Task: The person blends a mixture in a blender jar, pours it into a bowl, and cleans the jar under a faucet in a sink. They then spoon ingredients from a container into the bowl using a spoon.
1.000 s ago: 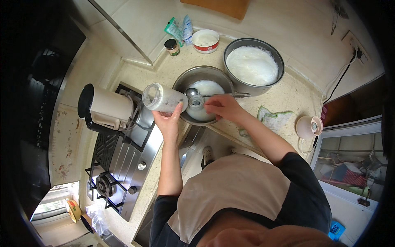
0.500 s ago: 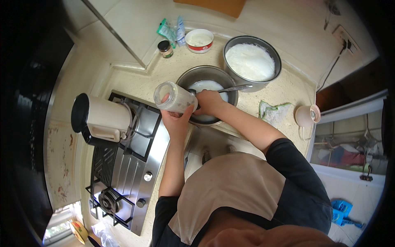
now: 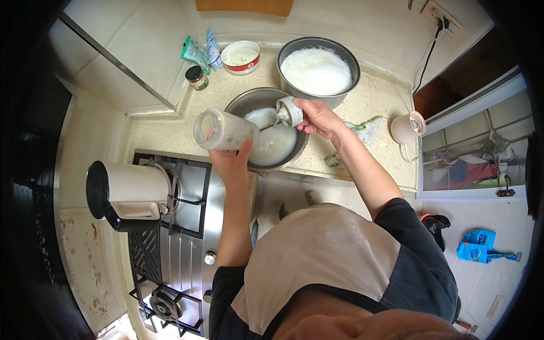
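My left hand (image 3: 231, 163) is wrapped round a clear, cloudy blender cup (image 3: 225, 131), which lies tilted with its mouth over a metal bowl (image 3: 238, 103). Pale milky liquid (image 3: 276, 148) fills the bottom of that bowl. Between the fingers of my right hand (image 3: 322, 119) is a light grey blender blade base (image 3: 291, 112), held above the bowl and apart from the cup. Its blade side faces left, toward the cup. A dark utensil partly shows in the bowl, mostly hidden behind the cup and the blade base.
Behind the bowl stands a grey pot (image 3: 356, 71) of white, frothy contents. A red-and-white bowl (image 3: 242, 67), a dark-lidded jar (image 3: 196, 77) and packets sit back left. A cloth (image 3: 368, 131) and pink blender base (image 3: 407, 128) lie right. The stove (image 3: 192, 238) holds a kettle (image 3: 139, 190).
My right hand has drawn the blade base away from the cup, to the right and up. The cup now stands apart from it, still tilted in my left hand. The view has shifted.
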### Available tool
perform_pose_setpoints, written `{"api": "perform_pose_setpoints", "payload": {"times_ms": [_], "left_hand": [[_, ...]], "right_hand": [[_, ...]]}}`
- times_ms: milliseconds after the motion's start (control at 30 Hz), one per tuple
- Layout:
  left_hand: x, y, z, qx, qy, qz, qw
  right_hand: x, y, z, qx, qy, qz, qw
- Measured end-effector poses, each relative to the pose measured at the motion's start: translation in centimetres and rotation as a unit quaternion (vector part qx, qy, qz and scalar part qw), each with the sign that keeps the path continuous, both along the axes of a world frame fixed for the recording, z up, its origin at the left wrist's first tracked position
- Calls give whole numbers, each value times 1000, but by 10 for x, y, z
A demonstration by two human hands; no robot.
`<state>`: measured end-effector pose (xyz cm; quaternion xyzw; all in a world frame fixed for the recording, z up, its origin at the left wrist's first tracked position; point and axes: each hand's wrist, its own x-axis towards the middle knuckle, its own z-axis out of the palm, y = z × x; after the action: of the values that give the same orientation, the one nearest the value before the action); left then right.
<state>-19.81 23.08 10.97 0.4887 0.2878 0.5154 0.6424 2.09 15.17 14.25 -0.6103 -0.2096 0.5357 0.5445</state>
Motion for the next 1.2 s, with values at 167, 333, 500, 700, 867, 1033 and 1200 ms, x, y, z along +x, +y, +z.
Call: {"api": "perform_pose_setpoints", "payload": {"times_ms": [167, 333, 500, 700, 867, 1033, 1200], "left_hand": [[-1, 5, -7, 9, -22, -2, 1000], [-3, 9, -5, 7, -14, -13, 1000], [-6, 12, -5, 17, 26, 6, 999], [-3, 16, -23, 13, 7, -2, 1000], [3, 13, -17, 8, -10, -14, 1000], [11, 4, -6, 15, 7, 0, 1000], [16, 1, -6, 10, 60, 29, 998]], "right_hand": [[7, -3, -15, -3, -14, 1, 1000], [-6, 8, -27, 86, -503, 70, 857], [-24, 3, -23, 143, -482, -23, 864], [-30, -9, -38, 54, -625, 81, 775], [-15, -37, -25, 138, -236, -78, 959], [42, -121, -47, 104, -115, -164, 974], [81, -186, -110, -45, -429, -180, 884]]}}
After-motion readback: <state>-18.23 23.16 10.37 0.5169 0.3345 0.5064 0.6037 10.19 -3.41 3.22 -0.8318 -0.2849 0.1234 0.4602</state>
